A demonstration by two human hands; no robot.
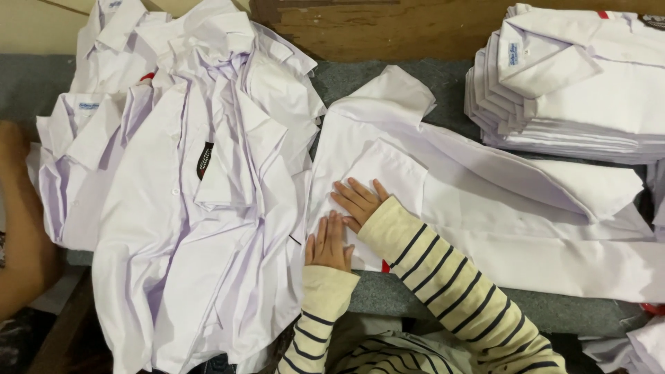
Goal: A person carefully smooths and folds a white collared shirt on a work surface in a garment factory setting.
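Observation:
A white shirt (485,201) lies spread flat on the grey table (388,294), its collar end to the left and a sleeve folded over its body. My left hand (327,242) lies flat, fingers together, on the shirt's near left part. My right hand (359,201) presses flat just above it on the folded sleeve, fingers pointing left. Both hands hold nothing. My sleeves are cream with dark stripes.
A loose heap of unfolded white shirts (187,173) covers the table's left side and hangs over the near edge. A neat stack of folded white shirts (575,83) stands at the far right. Another person's arm (17,228) shows at the left edge.

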